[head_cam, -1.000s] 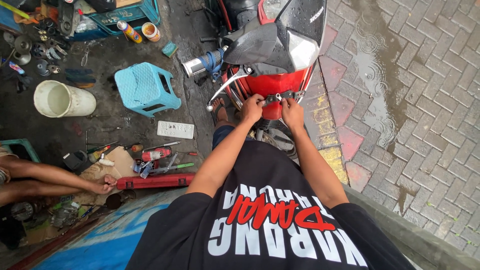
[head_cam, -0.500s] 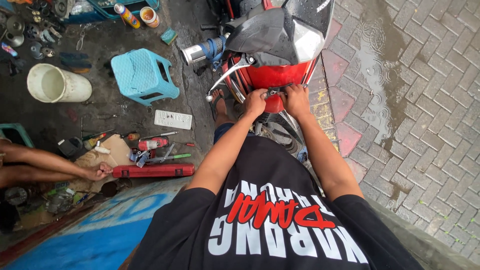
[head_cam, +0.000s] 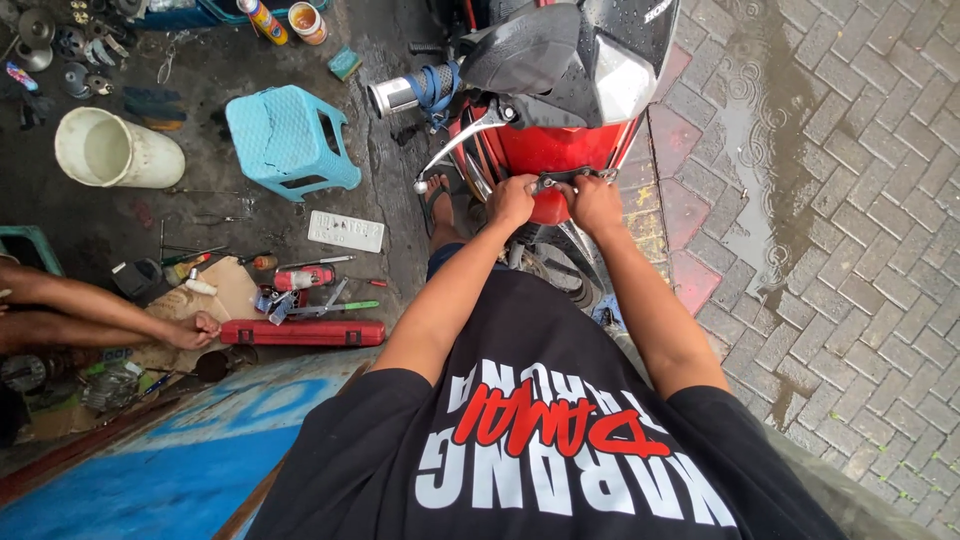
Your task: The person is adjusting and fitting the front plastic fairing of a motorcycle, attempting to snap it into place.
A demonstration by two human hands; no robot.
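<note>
Both your hands, left hand and right hand, grip a small metal tool against the red motorcycle's rear panel.

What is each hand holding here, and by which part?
Both the left hand and right hand grip a small metal tool against the red motorcycle, one at each end; the exact grip is too small to tell.

Blue plastic stool on dark oily floor. White bucket lying on its side, left of the stool. White plate flat on the ground below the stool. Red toolbox closed, with loose hand tools scattered just above it. Two cans at top edge. Another person's arm at left. Wet brick paving with puddle, right.
</note>
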